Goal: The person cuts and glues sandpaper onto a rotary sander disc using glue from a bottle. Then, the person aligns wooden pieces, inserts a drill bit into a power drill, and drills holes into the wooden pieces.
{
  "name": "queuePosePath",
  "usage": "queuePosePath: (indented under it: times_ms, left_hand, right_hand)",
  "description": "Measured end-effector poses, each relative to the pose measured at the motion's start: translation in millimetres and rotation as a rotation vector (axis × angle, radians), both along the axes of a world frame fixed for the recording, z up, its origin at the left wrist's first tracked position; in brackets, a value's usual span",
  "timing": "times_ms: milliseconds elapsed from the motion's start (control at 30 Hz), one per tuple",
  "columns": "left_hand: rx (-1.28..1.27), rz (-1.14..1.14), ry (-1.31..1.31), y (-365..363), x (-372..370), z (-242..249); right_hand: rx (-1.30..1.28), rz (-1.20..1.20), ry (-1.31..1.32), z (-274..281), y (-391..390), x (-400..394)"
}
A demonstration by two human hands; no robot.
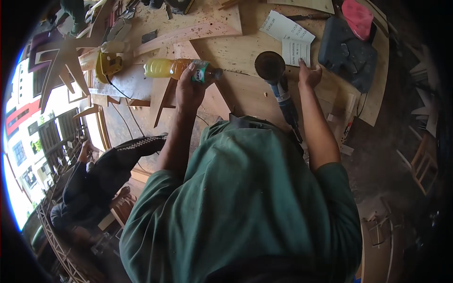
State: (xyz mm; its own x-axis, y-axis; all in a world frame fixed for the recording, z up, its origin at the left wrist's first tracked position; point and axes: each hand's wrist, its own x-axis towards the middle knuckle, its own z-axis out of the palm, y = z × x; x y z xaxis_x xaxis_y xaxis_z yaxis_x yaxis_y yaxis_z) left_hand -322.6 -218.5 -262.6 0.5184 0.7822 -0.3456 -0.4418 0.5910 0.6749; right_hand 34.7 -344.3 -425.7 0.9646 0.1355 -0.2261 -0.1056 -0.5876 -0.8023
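Observation:
My left hand (188,87) is wrapped around a plastic bottle (177,68) of yellow-orange liquid, tilted on its side with its cap to the right. A teal label is partly covered by my thumb. On the right, my right hand (310,75) has its thumb over the lower edge of a creased sheet of sandpaper (289,35), printed side up; its other fingers are curled and partly hidden. Between my hands lies a blue power tool (283,99) with a round dark disc (270,66).
A dark tool case (349,54) stands at the right of the workbench, with a red cloth (357,19) by it. Curved wooden pieces (198,32) and a yellow tool (106,66) with a cord are to the left. Another person (94,184) bends at the lower left.

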Motion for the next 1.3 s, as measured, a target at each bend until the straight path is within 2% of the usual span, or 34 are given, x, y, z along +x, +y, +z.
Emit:
queuePosePath:
  times_ms: [133,267,300,400,433,533,600,667,767,867,1033,1100,1233,1300]
  left_hand:
    - [-0.027,0.058,0.002,-13,-5,2]
    - [-0.053,0.106,0.037,-13,-14,-5]
    - [-0.028,0.094,0.054,-10,-16,-5]
    - [0.057,0.126,0.161,-5,-4,13]
    - [0.086,0.148,0.205,-3,4,22]
    - [0.598,0.18,0.482,17,25,29]
    - [0.862,0.213,0.536,25,49,52]
    - [0.745,0.12,0.445,23,81,88]
    - [0.932,-0.035,0.516,26,115,132]
    - [0.936,-0.075,0.421,39,126,126]
    - [0.971,-0.114,0.514,38,127,137]
    - [1.004,-0.121,0.458,32,121,136]
    - [1.001,-0.064,0.405,41,111,132]
    - [1.119,-0.04,0.544,50,116,139]
  right_hand:
    - [0.165,-0.157,0.244,-25,13,18]
    - [0.385,0.012,0.499,16,7,32]
    - [0.397,-0.086,0.55,30,10,32]
    - [0.737,-0.14,0.497,92,6,18]
    - [0.75,-0.105,0.429,101,4,15]
    - [0.747,0.023,0.376,133,4,-3]
    - [0.712,0.173,0.325,151,8,-23]
    - [0.758,0.293,0.441,167,14,-44]
    - [0.847,0.29,0.677,193,23,-75]
    - [0.869,0.315,0.732,208,27,-90]
    - [0.996,0.257,0.746,225,30,-102]
    - [1.041,0.249,0.741,227,32,-102]
    - [1.032,0.247,0.751,225,28,-98]
    - [1.007,0.261,0.746,231,28,-102]
